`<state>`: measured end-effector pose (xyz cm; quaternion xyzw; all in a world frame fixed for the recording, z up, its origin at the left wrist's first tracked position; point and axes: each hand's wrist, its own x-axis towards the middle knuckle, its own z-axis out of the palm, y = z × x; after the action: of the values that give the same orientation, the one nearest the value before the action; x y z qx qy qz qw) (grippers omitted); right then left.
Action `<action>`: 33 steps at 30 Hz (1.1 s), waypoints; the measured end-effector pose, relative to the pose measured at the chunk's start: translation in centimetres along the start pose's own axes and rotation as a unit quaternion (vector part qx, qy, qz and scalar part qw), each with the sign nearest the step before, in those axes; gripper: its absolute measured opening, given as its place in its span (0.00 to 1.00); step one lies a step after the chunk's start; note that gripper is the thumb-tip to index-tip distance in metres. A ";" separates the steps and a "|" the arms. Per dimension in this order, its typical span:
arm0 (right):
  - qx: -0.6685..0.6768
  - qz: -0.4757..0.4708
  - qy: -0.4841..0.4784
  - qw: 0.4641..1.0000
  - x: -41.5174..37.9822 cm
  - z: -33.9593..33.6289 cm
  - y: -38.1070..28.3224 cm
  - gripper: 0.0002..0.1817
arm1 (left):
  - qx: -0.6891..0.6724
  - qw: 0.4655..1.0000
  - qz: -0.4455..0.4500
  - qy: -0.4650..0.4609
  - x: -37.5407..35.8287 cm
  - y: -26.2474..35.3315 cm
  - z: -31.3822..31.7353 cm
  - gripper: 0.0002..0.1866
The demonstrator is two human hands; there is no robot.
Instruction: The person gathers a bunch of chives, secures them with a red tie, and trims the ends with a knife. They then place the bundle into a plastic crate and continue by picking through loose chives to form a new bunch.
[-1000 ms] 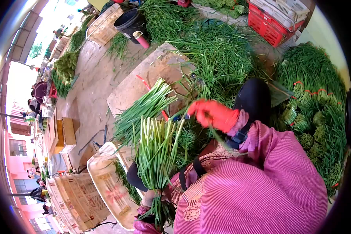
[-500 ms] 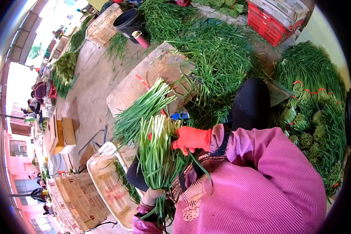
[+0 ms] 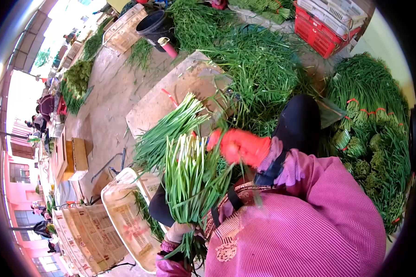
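Observation:
My left hand (image 3: 180, 232), in a pale covering, is closed round the leafy lower part of a bunch of green stalks (image 3: 186, 180), whose pale ends point up. Just right of those pale ends is my right hand (image 3: 240, 147) in a red glove, blurred by motion. Loose leaves hang near it, and whether its fingers hold any cannot be made out. A second bunch of stalks (image 3: 173, 122) lies on a wooden board (image 3: 155, 99) beyond the held one. A red strip (image 3: 169, 97) rests on the board.
A loose heap of greens (image 3: 263, 69) lies beyond my right knee. Tied bundles (image 3: 370, 97) are piled at right. A white crate (image 3: 129, 221) stands at lower left, a black bucket (image 3: 153, 27) and pink flask (image 3: 168, 48) at the top, and red crate (image 3: 316, 34) at upper right.
My right hand has moved off the held bunch, up and to the right, with some leaves swinging below it. My left hand keeps its hold in nearly the same place.

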<state>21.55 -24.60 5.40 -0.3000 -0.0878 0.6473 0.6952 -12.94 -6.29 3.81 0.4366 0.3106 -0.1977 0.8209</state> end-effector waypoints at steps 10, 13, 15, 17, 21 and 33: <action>-0.325 -0.029 0.102 0.940 -0.7 3.7 -2.2 0.13 | 0.031 0.999 0.010 -0.043 1.5 -0.6 -0.3 0.33; -0.364 0.033 0.068 0.928 0.8 4.5 1.1 0.17 | 0.059 0.997 0.028 -0.036 1.7 -0.2 0.1 0.31; -0.338 0.047 0.076 0.937 1.5 4.3 2.3 0.17 | 0.071 0.996 0.041 -0.031 1.9 0.0 0.5 0.30; -0.286 0.063 0.061 0.954 1.8 4.0 2.4 0.15 | 0.073 0.996 0.045 -0.030 1.8 0.2 0.6 0.29; -0.286 -0.107 0.118 0.945 1.6 2.1 -1.0 0.16 | -0.018 0.998 -0.023 -0.059 1.4 -1.4 -1.7 0.36; -0.777 -0.127 0.385 0.482 -0.3 -9.4 -12.7 0.35 | 0.101 0.992 -0.042 -0.067 1.7 -1.7 -2.9 0.30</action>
<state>37.09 -27.54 4.64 -0.9226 -0.3159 0.0401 0.2178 -13.68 -4.90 0.39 0.4894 0.2511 -0.2913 0.7827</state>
